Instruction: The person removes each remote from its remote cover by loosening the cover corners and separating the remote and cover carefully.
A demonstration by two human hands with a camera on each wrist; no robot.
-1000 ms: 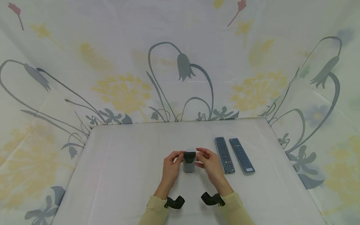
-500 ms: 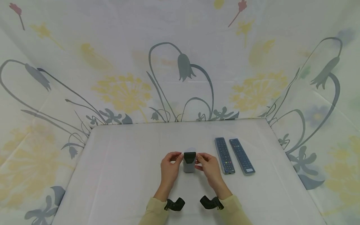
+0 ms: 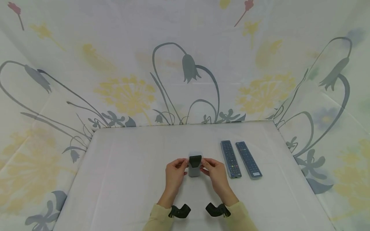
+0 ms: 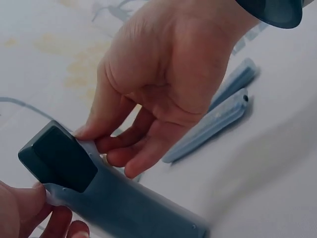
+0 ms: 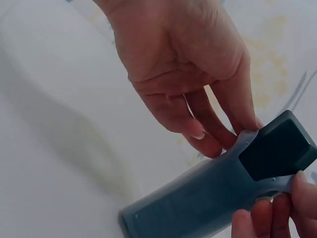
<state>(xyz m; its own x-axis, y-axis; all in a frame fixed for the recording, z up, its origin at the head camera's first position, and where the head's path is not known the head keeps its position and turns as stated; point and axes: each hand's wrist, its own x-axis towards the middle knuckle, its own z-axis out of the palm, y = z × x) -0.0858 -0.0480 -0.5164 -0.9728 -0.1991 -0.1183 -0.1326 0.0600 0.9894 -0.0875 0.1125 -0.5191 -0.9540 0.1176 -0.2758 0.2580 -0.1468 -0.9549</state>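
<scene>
A dark remote control (image 3: 195,160) stands between the two hands, its black end sticking out of a translucent protective cover (image 4: 129,203). My left hand (image 3: 174,175) pinches the cover's open rim on the left side between thumb and fingers. On the opposite side, my right hand (image 3: 217,175) pinches the same rim. In the right wrist view, the rim is drawn outward at both sides of the remote's bare end, while the cover (image 5: 188,203) wraps the rest. The remote's buttons are hidden from all views.
Two covered remotes, a left one (image 3: 230,159) and a right one (image 3: 249,160), lie side by side on the white table (image 3: 130,173), right of the right hand. A flower-patterned cloth (image 3: 185,96) rises behind the table and at both sides. Each wrist wears a black camera mount.
The fingers of both hands have shifted from around the top of the cover down to its side edges. The remote stays nearly in place, and the two lying remotes have not moved.
</scene>
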